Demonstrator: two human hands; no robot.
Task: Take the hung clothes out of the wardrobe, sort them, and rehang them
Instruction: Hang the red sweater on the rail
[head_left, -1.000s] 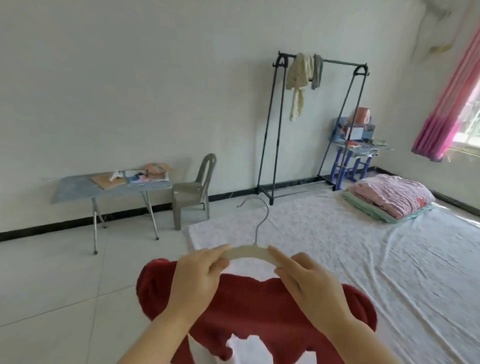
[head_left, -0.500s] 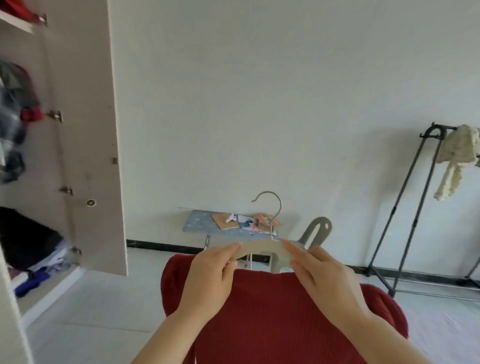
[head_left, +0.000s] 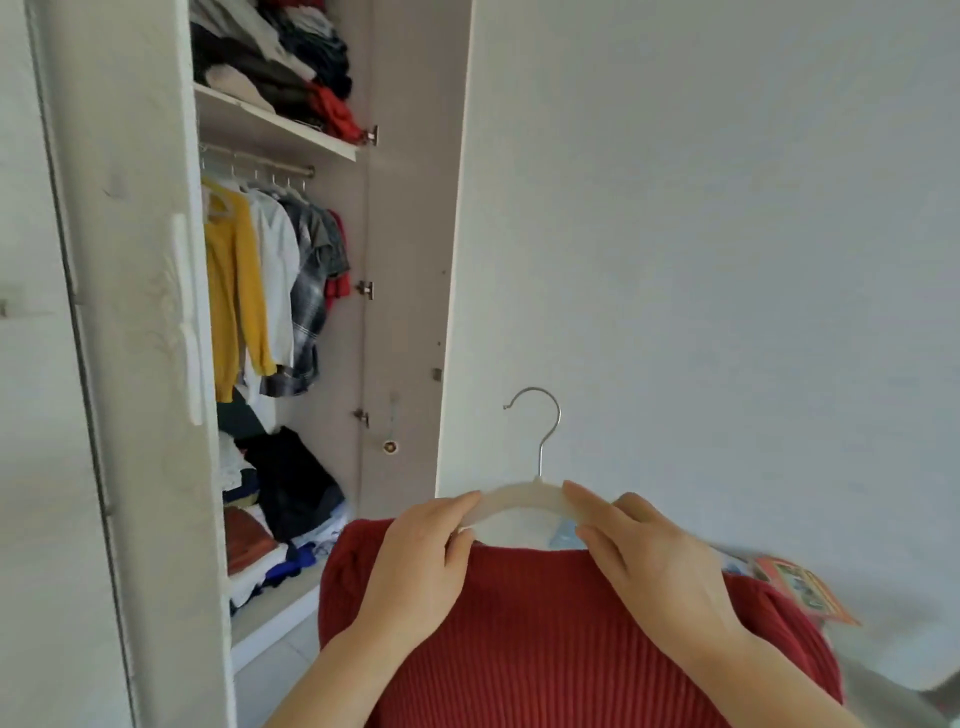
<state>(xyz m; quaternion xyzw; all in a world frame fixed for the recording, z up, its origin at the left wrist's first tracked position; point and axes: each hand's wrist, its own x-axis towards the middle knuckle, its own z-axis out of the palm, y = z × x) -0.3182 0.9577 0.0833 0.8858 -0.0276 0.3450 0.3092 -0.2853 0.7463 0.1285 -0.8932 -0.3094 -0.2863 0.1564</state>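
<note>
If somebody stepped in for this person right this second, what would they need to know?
The left hand grips the left arm of the cream hanger; the right hand grips its right arm.
The red sweater sits on that hanger, held up beside the open wardrobe.
Done: the sweater is on its hanger.
Left: hook it onto the rail, where a yellow top, a white shirt and a plaid shirt hang.

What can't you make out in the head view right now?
- red sweater: bottom cut off by the frame edge.
- hanger ends: covered by left hand and right hand.
- wardrobe rail, left part: hidden behind the white door.
- orange item at right: blurred, unidentifiable.
</note>
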